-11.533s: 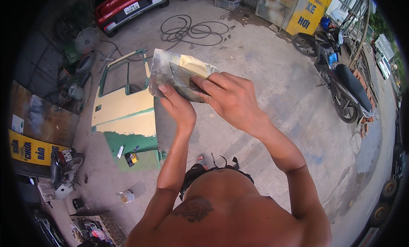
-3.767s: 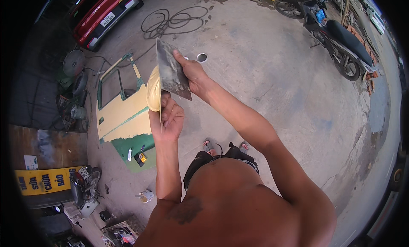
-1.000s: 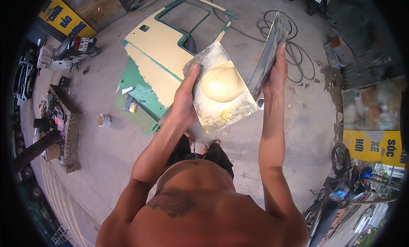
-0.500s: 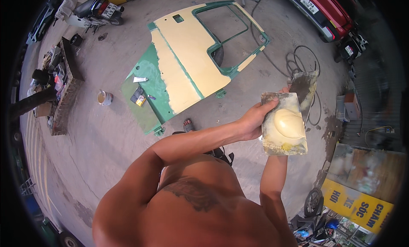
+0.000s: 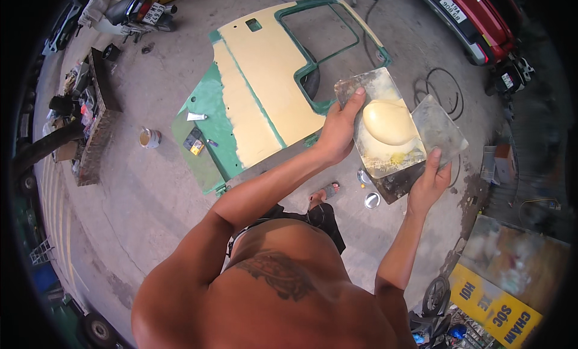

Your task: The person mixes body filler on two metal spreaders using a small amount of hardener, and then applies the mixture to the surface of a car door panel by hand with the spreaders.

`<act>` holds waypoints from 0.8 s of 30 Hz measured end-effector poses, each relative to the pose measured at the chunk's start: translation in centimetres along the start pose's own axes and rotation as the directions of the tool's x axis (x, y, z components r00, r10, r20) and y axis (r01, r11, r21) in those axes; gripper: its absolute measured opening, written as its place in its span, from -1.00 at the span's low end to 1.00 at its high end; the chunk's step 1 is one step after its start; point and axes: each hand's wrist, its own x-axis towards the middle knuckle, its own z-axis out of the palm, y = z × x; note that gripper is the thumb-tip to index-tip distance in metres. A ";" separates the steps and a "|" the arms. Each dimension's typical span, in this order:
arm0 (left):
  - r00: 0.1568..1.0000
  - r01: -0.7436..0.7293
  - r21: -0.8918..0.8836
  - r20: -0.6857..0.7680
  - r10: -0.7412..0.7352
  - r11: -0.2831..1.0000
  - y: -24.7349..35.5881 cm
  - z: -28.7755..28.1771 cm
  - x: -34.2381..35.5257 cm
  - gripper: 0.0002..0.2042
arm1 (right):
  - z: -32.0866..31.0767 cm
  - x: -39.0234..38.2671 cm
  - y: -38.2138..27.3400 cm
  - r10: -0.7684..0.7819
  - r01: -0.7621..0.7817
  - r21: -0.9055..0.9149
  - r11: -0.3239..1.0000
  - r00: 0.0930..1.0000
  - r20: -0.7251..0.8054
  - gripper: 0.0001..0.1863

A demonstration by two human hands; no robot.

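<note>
My left hand (image 5: 338,135) is closed on the left edge of a stained flat mixing board (image 5: 368,159), thumb on top. A smooth mound of cream-coloured putty (image 5: 388,123) lies on the board. From under it a dark flat plate (image 5: 394,185) sticks out; how the plate is held is hidden. My right hand (image 5: 428,183) pinches a thin grey flat spreader (image 5: 442,129) at its lower edge, thumb on top. The spreader is at the board's right edge, beside the putty. Beyond my hands lies a green vehicle door panel (image 5: 265,66), largely coated in cream filler.
On the panel's green part lie a white tube (image 5: 196,116) and a small dark-and-yellow box (image 5: 195,141). An open can (image 5: 150,138) stands left of it. Round lids (image 5: 372,200) are on the floor near my foot. A dark hose (image 5: 442,78) coils at right, near a red car (image 5: 475,18).
The board and putty have moved up and left and tilted. My right hand, earlier mostly hidden behind the board, now shows at its right with the spreader. The lids have come into sight.
</note>
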 end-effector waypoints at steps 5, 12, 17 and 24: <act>0.997 -0.053 0.084 -0.047 0.057 0.995 1.5 1.7 3.9 -0.44 | -9.7 5.6 8.5 0.263 -0.296 0.150 0.943 0.942 0.209 -0.52; 0.917 -0.266 0.154 -0.265 0.299 0.952 2.1 -2.4 2.9 -0.43 | -19.8 14.2 14.5 0.656 -0.523 0.522 0.674 0.749 -0.097 -0.35; 0.678 -0.566 0.276 -0.380 0.629 0.777 4.1 -4.9 -2.2 -0.47 | -22.1 17.3 17.7 0.678 -0.601 0.441 0.667 0.734 -0.025 -0.51; 0.782 -0.623 0.011 -0.019 0.623 0.782 3.6 -5.2 -5.4 -0.49 | -17.5 23.5 19.5 0.672 -0.676 0.511 0.531 0.703 0.231 -0.60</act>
